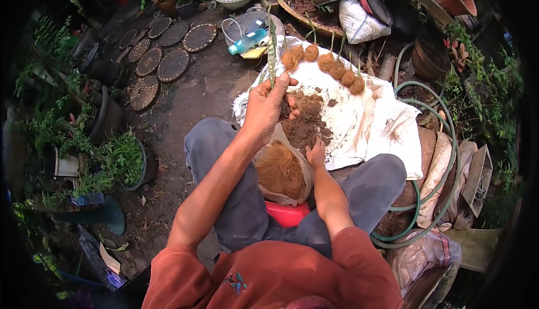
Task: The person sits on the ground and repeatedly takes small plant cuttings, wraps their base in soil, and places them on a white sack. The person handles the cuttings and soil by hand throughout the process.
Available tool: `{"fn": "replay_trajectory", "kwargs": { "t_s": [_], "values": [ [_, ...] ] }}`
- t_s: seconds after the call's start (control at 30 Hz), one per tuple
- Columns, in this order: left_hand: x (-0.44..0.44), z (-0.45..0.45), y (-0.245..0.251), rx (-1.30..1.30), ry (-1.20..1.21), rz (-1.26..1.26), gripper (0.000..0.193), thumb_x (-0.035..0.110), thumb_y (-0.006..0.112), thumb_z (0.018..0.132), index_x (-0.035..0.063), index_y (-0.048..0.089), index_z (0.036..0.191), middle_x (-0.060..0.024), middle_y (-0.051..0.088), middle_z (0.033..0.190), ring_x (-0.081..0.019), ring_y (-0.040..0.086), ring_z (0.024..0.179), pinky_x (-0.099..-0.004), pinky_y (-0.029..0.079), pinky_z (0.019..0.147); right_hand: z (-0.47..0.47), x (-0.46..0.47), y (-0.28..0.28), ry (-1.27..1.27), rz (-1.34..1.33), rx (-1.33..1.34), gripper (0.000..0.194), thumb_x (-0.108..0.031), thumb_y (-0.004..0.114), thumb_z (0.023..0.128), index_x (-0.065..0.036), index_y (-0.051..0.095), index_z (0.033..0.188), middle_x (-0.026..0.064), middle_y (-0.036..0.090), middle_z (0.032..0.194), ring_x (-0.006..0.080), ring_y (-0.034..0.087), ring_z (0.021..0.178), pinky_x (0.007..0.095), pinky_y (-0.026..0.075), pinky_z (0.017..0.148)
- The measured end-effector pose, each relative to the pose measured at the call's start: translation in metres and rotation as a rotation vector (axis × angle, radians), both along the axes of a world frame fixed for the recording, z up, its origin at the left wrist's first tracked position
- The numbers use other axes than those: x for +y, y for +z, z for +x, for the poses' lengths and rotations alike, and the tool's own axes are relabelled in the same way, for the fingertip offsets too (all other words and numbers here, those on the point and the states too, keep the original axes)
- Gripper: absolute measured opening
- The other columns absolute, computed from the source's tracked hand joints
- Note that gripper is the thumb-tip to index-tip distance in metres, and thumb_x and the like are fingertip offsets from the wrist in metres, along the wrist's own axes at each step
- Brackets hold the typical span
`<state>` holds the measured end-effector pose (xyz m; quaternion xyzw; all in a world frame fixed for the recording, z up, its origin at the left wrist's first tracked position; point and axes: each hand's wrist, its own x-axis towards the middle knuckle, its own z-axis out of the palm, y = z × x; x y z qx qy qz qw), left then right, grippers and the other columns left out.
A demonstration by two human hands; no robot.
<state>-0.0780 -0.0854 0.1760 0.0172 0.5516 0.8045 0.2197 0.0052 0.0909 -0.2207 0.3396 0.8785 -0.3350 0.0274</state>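
Note:
My left hand [267,105] is raised and pinches a tall, mottled green plant leaf [273,54], like a snake plant's, near its base. Something dark lies under its curled fingers, mostly hidden. My right hand [316,155] reaches down to the near right edge of a mound of dark, fibrous soil [305,130]. Its fingertips touch the mound, and I cannot tell if they grip any. The soil lies on a white woven sack [351,128]. Between my knees an open bag [309,178] holds brown coconut fibre [280,168]. Several fibre balls [337,69] with leaves sticking up stand along the sack's far side.
A teal bottle [250,41] lies beyond the sack, beside a phone-like device [256,25]. Round stepping stones [173,65] cross the ground at left. A green hose [454,157] coils at right. Potted plants [134,161] line the left. A red stool [287,214] shows beneath me.

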Motion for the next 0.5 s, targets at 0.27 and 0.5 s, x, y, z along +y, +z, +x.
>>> {"fn": "replay_trajectory", "kwargs": {
  "t_s": [0.27, 0.5],
  "values": [
    [0.004, -0.005, -0.001, 0.126, 0.021, -0.026, 0.041, 0.040, 0.051, 0.101, 0.0012, 0.063, 0.102, 0.0021, 0.042, 0.052, -0.0107, 0.043, 0.040, -0.0256, 0.034, 0.040, -0.013, 0.011, -0.010, -0.290, -0.054, 0.031, 0.082, -0.026, 0.081, 0.073, -0.003, 0.040, 0.140, 0.0267, 0.042, 0.130, 0.0453, 0.047, 0.122, 0.0461, 0.042, 0.103],
    [0.009, -0.003, -0.001, 0.020, 0.047, -0.089, 0.028, 0.032, 0.057, 0.098, 0.0040, 0.060, 0.094, 0.0003, 0.049, 0.056, -0.0128, 0.051, 0.047, -0.0273, 0.039, 0.045, -0.007, -0.022, 0.028, -0.500, -0.040, -0.203, 0.085, -0.042, 0.081, 0.071, -0.001, 0.041, 0.134, 0.0242, 0.043, 0.132, 0.0411, 0.049, 0.122, 0.0482, 0.048, 0.097]
  ]
}}
